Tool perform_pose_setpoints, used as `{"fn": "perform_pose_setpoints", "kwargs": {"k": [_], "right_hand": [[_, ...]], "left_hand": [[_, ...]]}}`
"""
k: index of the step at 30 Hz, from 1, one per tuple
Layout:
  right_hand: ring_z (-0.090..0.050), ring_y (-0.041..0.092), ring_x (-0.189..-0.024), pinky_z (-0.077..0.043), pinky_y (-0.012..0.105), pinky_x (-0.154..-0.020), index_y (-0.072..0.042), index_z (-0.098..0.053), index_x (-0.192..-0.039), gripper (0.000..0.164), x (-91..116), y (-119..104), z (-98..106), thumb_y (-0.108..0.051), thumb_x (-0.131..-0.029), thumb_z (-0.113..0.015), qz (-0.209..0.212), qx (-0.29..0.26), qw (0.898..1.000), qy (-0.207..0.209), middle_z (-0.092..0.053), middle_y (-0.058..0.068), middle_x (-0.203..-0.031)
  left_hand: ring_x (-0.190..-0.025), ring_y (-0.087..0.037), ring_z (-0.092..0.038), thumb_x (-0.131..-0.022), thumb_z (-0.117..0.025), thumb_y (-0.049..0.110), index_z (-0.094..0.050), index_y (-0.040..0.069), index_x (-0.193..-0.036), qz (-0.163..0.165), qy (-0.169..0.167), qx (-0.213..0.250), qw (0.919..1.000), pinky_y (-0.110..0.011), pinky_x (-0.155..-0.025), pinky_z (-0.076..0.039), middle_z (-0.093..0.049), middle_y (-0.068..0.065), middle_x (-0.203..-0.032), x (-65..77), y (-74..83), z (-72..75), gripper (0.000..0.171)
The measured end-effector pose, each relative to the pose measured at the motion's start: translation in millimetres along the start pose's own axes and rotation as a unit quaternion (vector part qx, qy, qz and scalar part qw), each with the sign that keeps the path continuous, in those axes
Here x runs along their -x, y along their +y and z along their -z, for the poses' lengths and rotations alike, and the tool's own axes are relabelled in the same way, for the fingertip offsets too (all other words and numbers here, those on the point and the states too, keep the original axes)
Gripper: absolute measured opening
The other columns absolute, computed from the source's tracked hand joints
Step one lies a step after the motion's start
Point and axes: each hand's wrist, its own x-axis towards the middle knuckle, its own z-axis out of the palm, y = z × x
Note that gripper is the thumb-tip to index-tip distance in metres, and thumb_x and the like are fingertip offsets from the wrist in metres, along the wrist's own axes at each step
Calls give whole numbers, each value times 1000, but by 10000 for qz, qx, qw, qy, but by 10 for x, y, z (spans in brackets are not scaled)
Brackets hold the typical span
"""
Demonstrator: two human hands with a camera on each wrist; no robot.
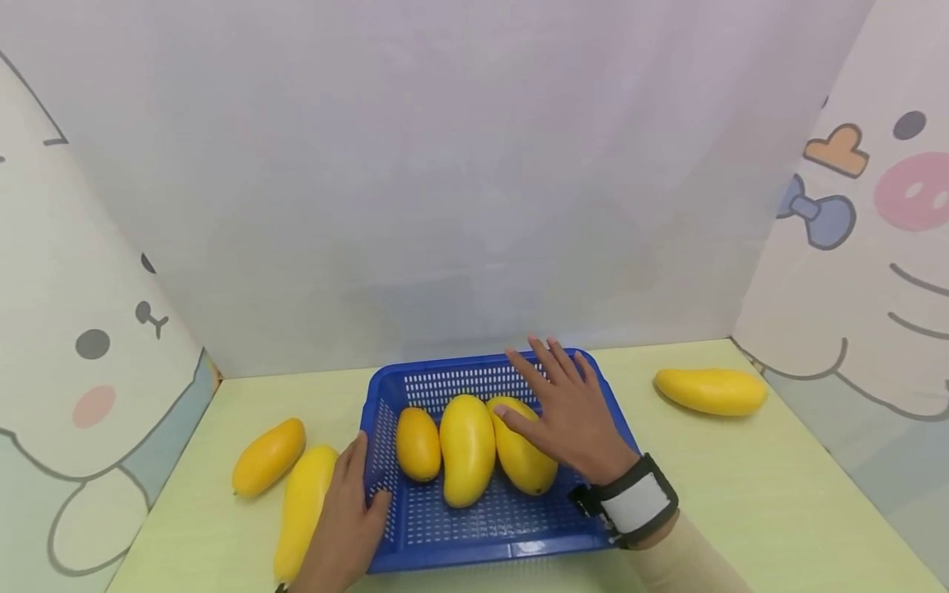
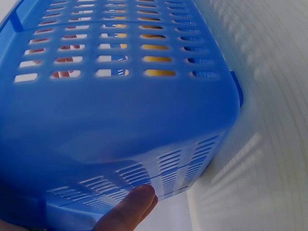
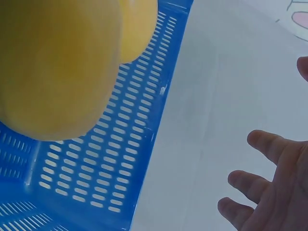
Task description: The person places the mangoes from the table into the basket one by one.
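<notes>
A blue plastic basket (image 1: 519,548) with slotted walls holds a smaller orange-yellow mango (image 1: 418,445), a long yellow mango (image 1: 467,451) and another yellow mango (image 1: 525,455) side by side. At its left wall, my left hand (image 1: 344,519) grips the rim, thumb over the inner side and fingers along the outside. In the left wrist view a fingertip (image 2: 142,195) lies against the slotted wall. My right hand (image 1: 567,416) is spread over the basket's right part, overlapping the right mango, with nothing in its fingers. The right wrist view shows those fingers (image 3: 248,185) extended and apart.
Left of the basket, an orange-yellow mango (image 1: 268,458) and a long yellow mango (image 1: 306,511) lie on the pale green table (image 1: 200,543); the left hand partly overlaps the long one. Another yellow mango (image 1: 712,391) lies at the right. Behind stands a white cloth wall (image 1: 460,181).
</notes>
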Motion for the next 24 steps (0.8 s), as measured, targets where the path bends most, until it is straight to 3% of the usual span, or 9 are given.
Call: {"fn": "perform_pose_setpoints", "kwargs": {"k": [11,24], "right_hand": [[-5,26,-140,-2,53,-111,-33,-20,-148,75,42,13,66,-73,-85,-32,15,-13,9999,116,-15,4,-154],[-13,28,-139,-13,56,-108,-30,-23,-148,69,43,29,126,-63,-89,-40,200,-357,9966,710,-19,6,-153]], "left_hand": [[-134,-36,-22,-91,-48,18,0,13,-150,-8,22,5,10000,-55,-105,-23,-10,-19,-152,0,14,4,76],[-135,-36,-21,-91,-48,18,1,13,-150,83,-38,60,9999,-54,-105,-22,-10,-20,-152,-6,3,16,77]]}}
